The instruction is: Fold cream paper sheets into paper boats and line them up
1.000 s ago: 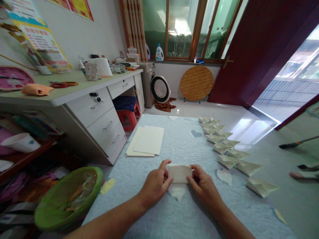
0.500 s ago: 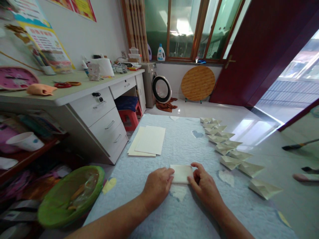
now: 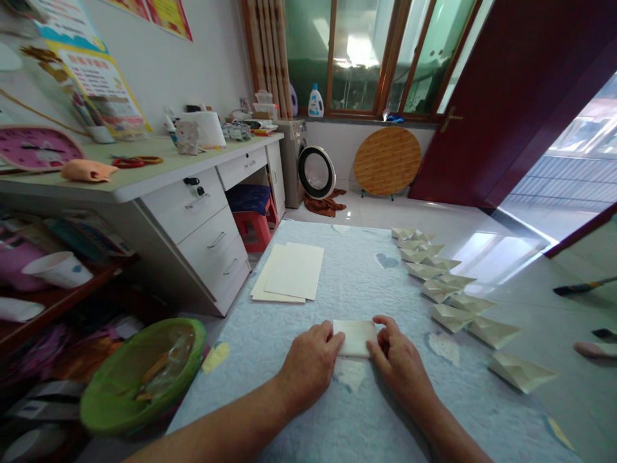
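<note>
We are pinching a folded cream paper rectangle (image 3: 355, 337) between our left hand (image 3: 311, 368) and right hand (image 3: 398, 363), on a pale blue quilt (image 3: 366, 411), with flat cream paper sheets (image 3: 294, 272) ahead and a row of cream paper boats (image 3: 520, 372) sitting to our right.

At your 1 o'clock, paper boats (image 3: 446, 296) line the edge of the pale blue quilt (image 3: 357, 273); at 11 o'clock, cream paper sheets (image 3: 294, 272) lie on it; at 9 o'clock sits a green basin (image 3: 142, 376); at 10 o'clock, the white drawer bench (image 3: 193, 218) carries red-handled scissors (image 3: 130, 162); a front-loading washing machine (image 3: 301, 154) stands near 12 o'clock.
</note>
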A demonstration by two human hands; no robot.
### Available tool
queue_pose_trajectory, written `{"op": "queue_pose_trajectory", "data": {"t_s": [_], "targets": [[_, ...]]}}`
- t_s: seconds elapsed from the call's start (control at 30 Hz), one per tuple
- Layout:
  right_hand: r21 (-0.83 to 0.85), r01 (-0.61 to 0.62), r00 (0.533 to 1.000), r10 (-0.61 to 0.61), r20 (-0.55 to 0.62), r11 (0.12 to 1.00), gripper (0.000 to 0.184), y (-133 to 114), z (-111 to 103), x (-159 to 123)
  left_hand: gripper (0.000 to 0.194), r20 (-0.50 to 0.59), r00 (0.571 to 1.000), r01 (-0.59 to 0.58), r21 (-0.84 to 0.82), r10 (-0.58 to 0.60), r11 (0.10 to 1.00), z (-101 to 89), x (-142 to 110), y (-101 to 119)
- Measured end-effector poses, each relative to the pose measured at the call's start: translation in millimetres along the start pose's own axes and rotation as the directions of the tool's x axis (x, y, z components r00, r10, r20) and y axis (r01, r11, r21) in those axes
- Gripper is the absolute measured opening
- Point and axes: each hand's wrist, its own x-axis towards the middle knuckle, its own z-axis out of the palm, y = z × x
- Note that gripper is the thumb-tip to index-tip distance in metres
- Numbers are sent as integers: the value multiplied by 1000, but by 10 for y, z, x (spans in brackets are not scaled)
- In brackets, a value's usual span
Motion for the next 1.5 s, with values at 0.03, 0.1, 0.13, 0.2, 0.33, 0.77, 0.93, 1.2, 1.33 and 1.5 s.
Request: {"op": "queue_pose_trajectory", "data": {"t_s": [0.03,0.1,0.13,0.2,0.33,0.77,0.93,1.2,1.33,1.5], "targets": [[2,-2,1000,2,1,1000,34,-3,1,1,16,-5,1000,-5,1,5,1000,-1,-5,-1],[7,-9,1000,9,3,1000,34,-6,3,3,18,-19,1000,-23,2,23,1000,0,-15,-6],[8,-13,1000,13,4,1000,34,-6,4,5,19,-23,999,-36,5,36,999,2,-20,-9],[7,-18,1000,18,7,1000,34,-5,9,7,21,-18,998,-67,21,67,998,10,-31,-13],[0,-14,1000,14,-8,1000,34,4,20,10,25,9,992,-127,85,127,988,26,-48,0],[22,-49,998,49,25,999,36,3,3,20,26,28,986,-164,193,162,967,36,-81,53],[22,-58,997,57,43,998,37,-15,-13,17,23,49,987,-158,200,152,967,18,-74,54],[38,-83,996,82,41,996,39,-39,-18,36,21,76,988,-147,205,134,968,-19,-68,82],[40,-85,995,83,51,996,39,-33,-19,35,19,72,989,-138,203,126,969,-17,-58,78],[39,-92,994,89,61,995,40,-26,-18,38,13,33,991,-133,186,129,974,5,-50,59]]}}
